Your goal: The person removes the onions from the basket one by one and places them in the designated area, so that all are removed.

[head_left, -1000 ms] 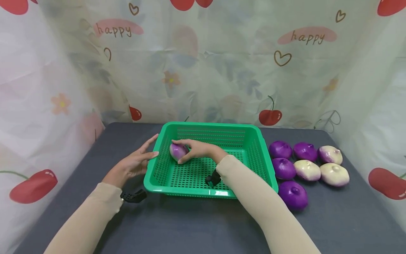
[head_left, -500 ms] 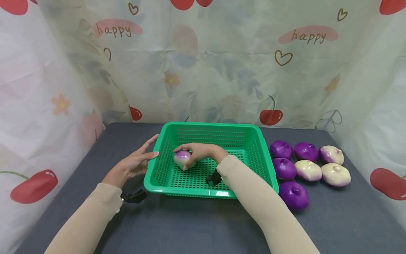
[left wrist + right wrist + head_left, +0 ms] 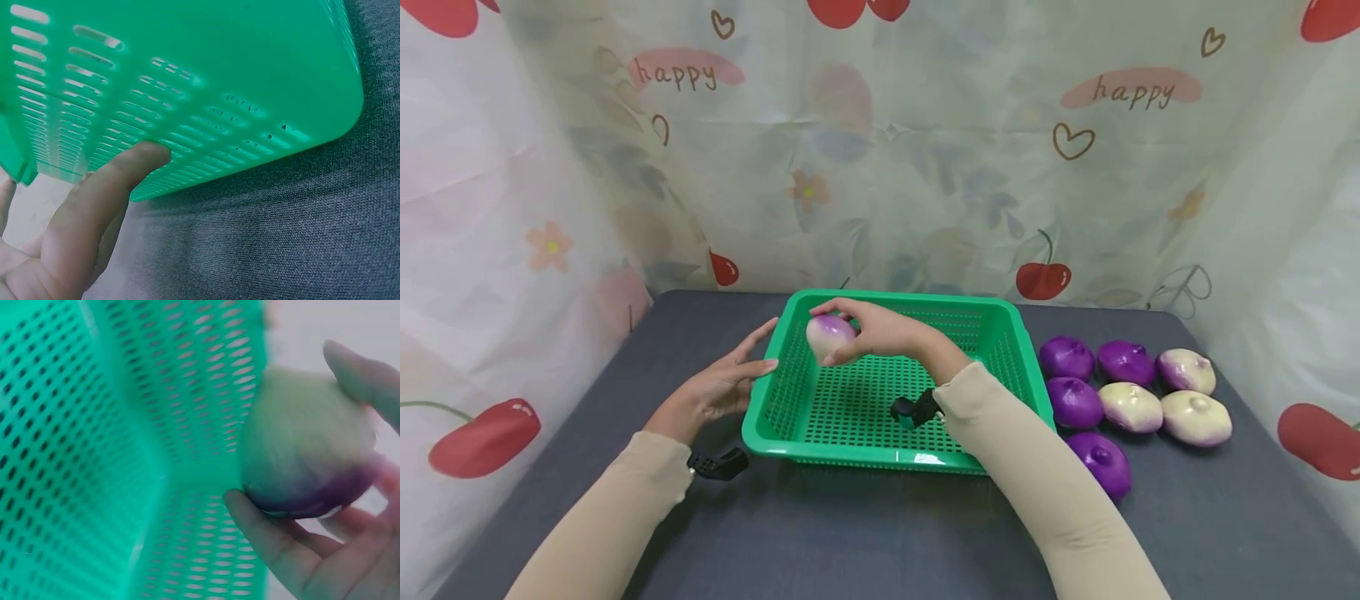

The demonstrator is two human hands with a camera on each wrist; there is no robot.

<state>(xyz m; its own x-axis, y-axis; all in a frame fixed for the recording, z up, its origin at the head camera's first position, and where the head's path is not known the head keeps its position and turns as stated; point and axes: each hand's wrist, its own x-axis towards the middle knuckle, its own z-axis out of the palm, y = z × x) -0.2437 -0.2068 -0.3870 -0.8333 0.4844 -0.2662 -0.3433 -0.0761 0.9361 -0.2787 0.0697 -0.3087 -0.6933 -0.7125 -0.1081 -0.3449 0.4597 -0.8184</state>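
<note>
In the head view a green perforated plastic basket (image 3: 850, 455) stands mid-table. My right hand (image 3: 891, 332) grips a white-and-purple turnip (image 3: 829, 335) near the basket's left end, above its floor. The right wrist view has the same turnip (image 3: 306, 440) between thumb and fingers, slightly blurred, close to the perforated wall. My left hand (image 3: 718, 387) rests against the basket's left side, thumb at the rim and fingers extended. Seen from the left wrist, one finger (image 3: 100, 200) touches the slotted outer wall.
To the basket's right lie several turnips, some deep purple like the nearest turnip (image 3: 1101, 464), others mostly cream like the turnip (image 3: 1197, 418) at far right. A dark cloth (image 3: 850, 533) covers the table. Printed curtains (image 3: 887, 167) hang behind and at both sides.
My right hand first shifted the turnip slightly right and nearer me, low in the basket, then raised it off the floor toward the far side. My left hand stays at the basket's side.
</note>
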